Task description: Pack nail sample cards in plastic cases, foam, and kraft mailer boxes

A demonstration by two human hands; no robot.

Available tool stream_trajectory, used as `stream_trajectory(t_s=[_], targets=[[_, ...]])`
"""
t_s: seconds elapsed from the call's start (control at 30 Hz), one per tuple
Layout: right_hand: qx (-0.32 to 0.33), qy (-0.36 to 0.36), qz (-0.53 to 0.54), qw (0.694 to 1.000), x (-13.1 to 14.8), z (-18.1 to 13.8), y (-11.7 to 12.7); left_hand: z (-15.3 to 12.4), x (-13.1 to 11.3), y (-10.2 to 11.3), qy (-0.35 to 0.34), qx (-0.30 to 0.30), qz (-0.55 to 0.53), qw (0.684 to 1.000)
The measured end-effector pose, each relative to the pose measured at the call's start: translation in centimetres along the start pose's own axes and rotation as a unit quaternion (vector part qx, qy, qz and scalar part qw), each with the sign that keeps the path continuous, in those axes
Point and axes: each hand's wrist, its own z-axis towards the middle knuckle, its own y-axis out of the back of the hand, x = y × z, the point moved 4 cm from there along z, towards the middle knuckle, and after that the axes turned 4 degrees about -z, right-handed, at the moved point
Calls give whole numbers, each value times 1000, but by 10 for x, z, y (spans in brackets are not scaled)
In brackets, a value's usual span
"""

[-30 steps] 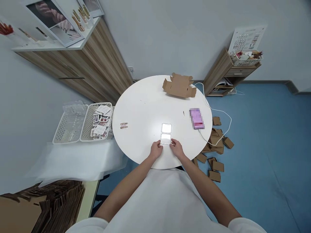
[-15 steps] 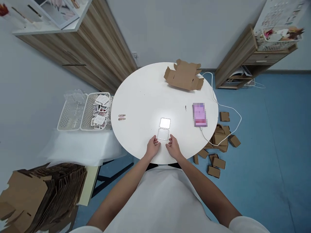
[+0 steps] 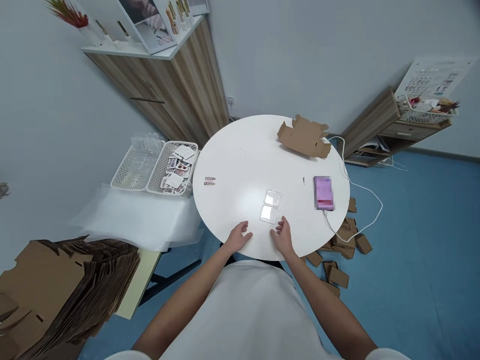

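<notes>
A person in a white top sat or stood at a round white table (image 3: pixel 232 150), seen from above, with both forearms reaching in from the bottom of the frame. A clear case (image 3: pixel 269 214) lay unfolded on the table, just below and right of the frame's centre, its two halves end to end and tilted slightly. The left hand (image 3: pixel 239 237) was near it, lower left, fingers loosely bent and the thumb apart, grasping nothing. The right hand (image 3: pixel 282 237) was just beside the case's lower right corner, relaxed and empty, with fingers curled a little.

Left of centre on the table were two short rows of small brownish pieces (image 3: pixel 210 181). Toward the right edge lay a device with a blurred purple screen (image 3: pixel 324 193), a white cable (image 3: pixel 369 190) looping from its lower end. An unfolded cardboard box (image 3: pixel 305 136) lay at the table's upper right. In the left of the frame, a white basket (image 3: pixel 153 185) held cards (image 3: pixel 176 172); a stack of flat cardboard (image 3: pixel 101 285) filled the lower left. Small brown boxes (image 3: pixel 338 276) were scattered on the blue floor (image 3: pixel 412 250), lower right.
</notes>
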Motion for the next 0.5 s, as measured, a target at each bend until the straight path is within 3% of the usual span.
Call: stream_trajectory(t_s=[0.13,0.23,0.33,0.5], targets=[[-87,46,-24,995,31,-14,-10,-5,15,59,-31,-21,28,999],[-69,84,-28,994,62,-20,-39,-6,27,111,-48,-62,66,995],[-48,77,-14,996,85,-25,-76,-9,36,156,-68,-88,118,987],[6,26,-12,1000,98,-36,-128,-12,36,203,-109,-74,200,971]])
